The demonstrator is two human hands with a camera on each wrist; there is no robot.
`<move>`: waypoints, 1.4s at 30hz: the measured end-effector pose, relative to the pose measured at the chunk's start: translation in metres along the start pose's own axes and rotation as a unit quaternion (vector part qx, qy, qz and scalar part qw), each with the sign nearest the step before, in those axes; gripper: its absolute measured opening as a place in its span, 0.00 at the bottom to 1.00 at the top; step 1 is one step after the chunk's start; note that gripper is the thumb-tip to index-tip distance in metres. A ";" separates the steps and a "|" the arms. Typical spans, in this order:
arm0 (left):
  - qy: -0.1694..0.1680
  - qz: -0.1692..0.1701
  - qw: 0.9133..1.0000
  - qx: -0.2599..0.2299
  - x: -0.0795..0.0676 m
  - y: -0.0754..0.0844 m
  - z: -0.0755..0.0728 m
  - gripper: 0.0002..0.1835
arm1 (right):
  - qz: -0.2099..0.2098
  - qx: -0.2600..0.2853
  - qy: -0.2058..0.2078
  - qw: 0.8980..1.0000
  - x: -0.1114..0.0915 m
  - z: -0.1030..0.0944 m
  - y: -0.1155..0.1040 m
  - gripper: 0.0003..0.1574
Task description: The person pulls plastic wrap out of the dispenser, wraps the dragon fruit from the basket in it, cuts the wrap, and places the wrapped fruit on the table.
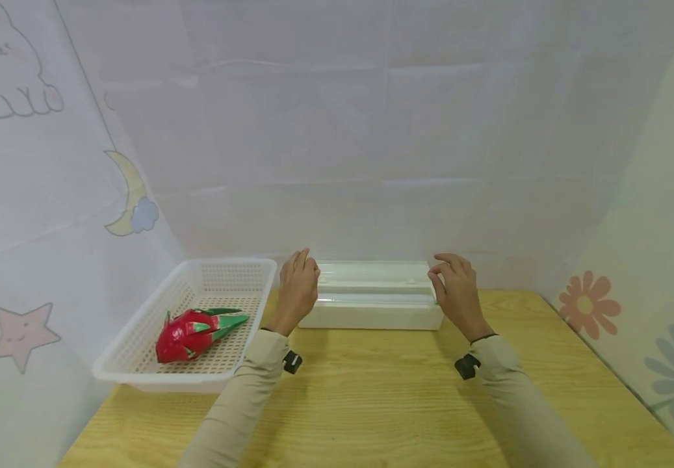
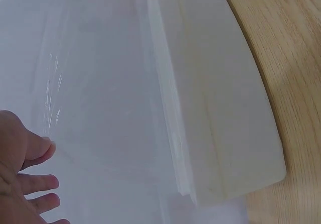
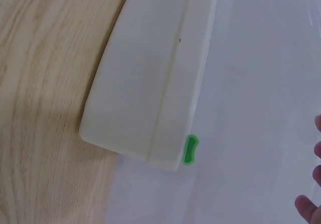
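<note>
A long white plastic wrap dispenser (image 1: 370, 316) lies across the back of the table, lid (image 1: 372, 269) raised. Clear plastic wrap (image 2: 100, 108) stretches out from it between the two hands. At its left side, my left hand (image 1: 298, 286) pinches the film between thumb and forefinger, and creases run from the fingertips (image 2: 47, 146). My right hand (image 1: 456, 289) is at the opposite side with bent fingers, holding the film's edge; its grip is mostly cut off in the right wrist view. A green slider (image 3: 190, 149) sits at the dispenser's right end.
To the left stands a white perforated basket (image 1: 138, 377) holding a red and green dragon fruit (image 1: 190, 335). A pale sheet (image 1: 342, 130) hangs behind the wooden table (image 1: 372, 403), with printed cloth on both sides.
</note>
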State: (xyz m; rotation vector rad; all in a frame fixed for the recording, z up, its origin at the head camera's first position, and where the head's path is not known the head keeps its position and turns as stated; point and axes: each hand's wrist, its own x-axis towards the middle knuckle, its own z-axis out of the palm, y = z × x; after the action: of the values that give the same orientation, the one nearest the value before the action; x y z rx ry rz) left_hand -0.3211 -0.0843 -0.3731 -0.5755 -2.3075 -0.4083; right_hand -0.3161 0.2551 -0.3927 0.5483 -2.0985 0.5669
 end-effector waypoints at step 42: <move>0.077 0.031 0.996 0.014 0.009 0.015 -0.034 0.05 | -0.071 -0.032 0.075 0.994 0.019 -0.031 -0.025 0.05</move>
State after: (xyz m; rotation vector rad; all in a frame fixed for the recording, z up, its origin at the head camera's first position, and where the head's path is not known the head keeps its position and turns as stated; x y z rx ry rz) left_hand -0.2998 -0.0838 -0.3409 -0.5807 -2.1390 -0.3773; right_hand -0.2926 0.2499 -0.3561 0.5935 -1.9121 0.4444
